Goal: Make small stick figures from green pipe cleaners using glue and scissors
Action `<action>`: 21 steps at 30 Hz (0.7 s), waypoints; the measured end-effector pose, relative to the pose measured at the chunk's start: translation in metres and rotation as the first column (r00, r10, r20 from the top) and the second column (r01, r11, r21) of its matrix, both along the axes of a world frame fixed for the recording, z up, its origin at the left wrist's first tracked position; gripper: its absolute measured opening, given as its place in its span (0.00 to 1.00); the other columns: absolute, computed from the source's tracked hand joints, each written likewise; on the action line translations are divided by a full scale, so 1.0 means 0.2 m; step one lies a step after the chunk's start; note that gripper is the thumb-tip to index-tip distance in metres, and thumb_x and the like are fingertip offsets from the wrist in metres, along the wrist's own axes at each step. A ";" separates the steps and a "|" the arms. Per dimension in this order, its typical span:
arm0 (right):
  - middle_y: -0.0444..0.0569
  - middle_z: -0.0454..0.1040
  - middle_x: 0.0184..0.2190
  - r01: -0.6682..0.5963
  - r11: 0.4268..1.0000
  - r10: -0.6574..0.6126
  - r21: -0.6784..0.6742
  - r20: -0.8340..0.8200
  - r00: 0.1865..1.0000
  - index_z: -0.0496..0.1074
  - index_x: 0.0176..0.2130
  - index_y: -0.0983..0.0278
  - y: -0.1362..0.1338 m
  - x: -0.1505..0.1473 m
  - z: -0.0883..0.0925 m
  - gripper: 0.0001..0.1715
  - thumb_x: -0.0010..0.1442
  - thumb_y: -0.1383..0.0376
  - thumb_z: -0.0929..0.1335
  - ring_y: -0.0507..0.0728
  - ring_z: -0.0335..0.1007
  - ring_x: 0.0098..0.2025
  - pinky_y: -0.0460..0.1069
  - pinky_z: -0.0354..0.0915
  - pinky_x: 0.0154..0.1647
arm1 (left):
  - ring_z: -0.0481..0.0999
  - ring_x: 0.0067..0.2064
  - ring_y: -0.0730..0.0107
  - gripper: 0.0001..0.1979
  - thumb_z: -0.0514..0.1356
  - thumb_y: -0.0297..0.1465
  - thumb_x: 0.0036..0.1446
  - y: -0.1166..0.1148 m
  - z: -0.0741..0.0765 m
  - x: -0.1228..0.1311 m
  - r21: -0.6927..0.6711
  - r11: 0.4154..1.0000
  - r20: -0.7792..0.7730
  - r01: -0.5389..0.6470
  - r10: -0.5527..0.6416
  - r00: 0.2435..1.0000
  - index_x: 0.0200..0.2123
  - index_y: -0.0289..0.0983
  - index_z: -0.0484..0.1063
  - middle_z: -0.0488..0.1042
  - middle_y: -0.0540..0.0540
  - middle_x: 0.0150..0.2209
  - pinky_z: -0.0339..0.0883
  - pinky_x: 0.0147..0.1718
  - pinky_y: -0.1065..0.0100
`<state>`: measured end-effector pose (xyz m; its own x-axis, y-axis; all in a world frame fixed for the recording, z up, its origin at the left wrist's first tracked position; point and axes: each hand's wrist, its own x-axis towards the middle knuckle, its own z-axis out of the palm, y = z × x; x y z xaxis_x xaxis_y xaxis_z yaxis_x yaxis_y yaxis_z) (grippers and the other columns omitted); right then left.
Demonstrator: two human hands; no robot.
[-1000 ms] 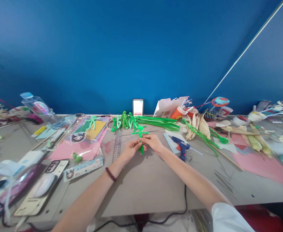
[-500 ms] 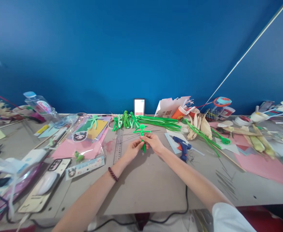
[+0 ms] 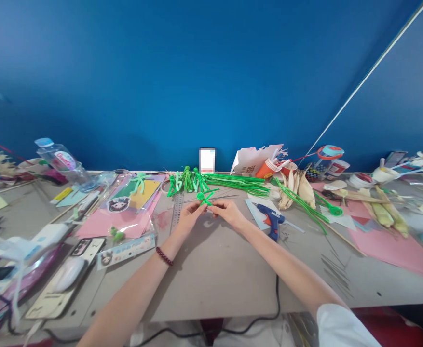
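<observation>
A bright green pipe-cleaner figure (image 3: 204,197) is held between my two hands above the middle of the table. Its round head and one arm stick out past my fingertips; the lower part is hidden. My left hand (image 3: 193,212) pinches it from the left. From the right, my right hand (image 3: 226,212) closes its thumb and fingers on it. Just behind, several finished-looking green pipe-cleaner figures (image 3: 187,180) stand in a row, and a bundle of green pipe cleaners (image 3: 238,184) lies to their right. A steel ruler (image 3: 177,212) lies beside my left hand.
A blue glue gun (image 3: 274,221) lies right of my hands, its cable (image 3: 278,299) running off the front edge. A propped phone (image 3: 207,160) leans at the blue wall. Left are pink paper (image 3: 88,224), a bottle (image 3: 64,161) and a phone (image 3: 57,294); dried husks (image 3: 301,190) lie right.
Upright half a second ago, the green figure is now tilted, its legs no longer showing below my fingers. Both hands have risen slightly in the picture, the left one moving a little leftward.
</observation>
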<state>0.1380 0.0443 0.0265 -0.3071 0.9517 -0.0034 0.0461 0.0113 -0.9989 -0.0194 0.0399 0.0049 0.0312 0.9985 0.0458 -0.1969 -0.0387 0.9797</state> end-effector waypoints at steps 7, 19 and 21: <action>0.44 0.71 0.22 0.003 0.999 -0.006 0.040 0.059 0.998 0.76 0.31 0.67 0.01 0.01 -0.02 0.18 0.46 0.54 0.71 0.49 0.60 0.23 0.45 0.58 0.26 | 0.69 0.27 0.73 0.10 0.67 0.36 0.41 -0.01 0.01 0.00 -0.016 0.999 0.018 -0.031 0.031 0.999 0.24 0.35 0.76 0.73 0.49 0.24 0.63 0.31 0.70; 0.44 0.70 0.20 -0.015 0.994 0.001 0.105 0.128 0.992 0.77 0.31 0.67 0.00 0.01 -0.02 0.17 0.49 0.55 0.69 0.48 0.58 0.22 0.44 0.54 0.23 | 0.67 0.26 0.74 0.10 0.67 0.36 0.40 -0.01 0.01 0.00 0.031 0.999 -0.012 -0.011 0.012 1.000 0.23 0.35 0.74 0.72 0.50 0.22 0.61 0.29 0.70; 0.43 0.69 0.19 -0.016 0.995 0.002 0.103 0.141 0.990 0.77 0.31 0.67 0.00 0.01 -0.02 0.17 0.50 0.55 0.69 0.48 0.57 0.22 0.44 0.54 0.23 | 0.67 0.25 0.74 0.10 0.67 0.36 0.41 -0.01 0.01 0.00 0.040 0.999 -0.020 -0.006 0.007 1.000 0.22 0.35 0.74 0.71 0.50 0.21 0.61 0.29 0.70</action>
<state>0.1398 0.0443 0.0216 -0.3189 0.9464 0.0515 0.1850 0.1154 -0.9759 -0.0189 0.0387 0.0076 0.0264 0.9960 0.0848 -0.1768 -0.0788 0.9811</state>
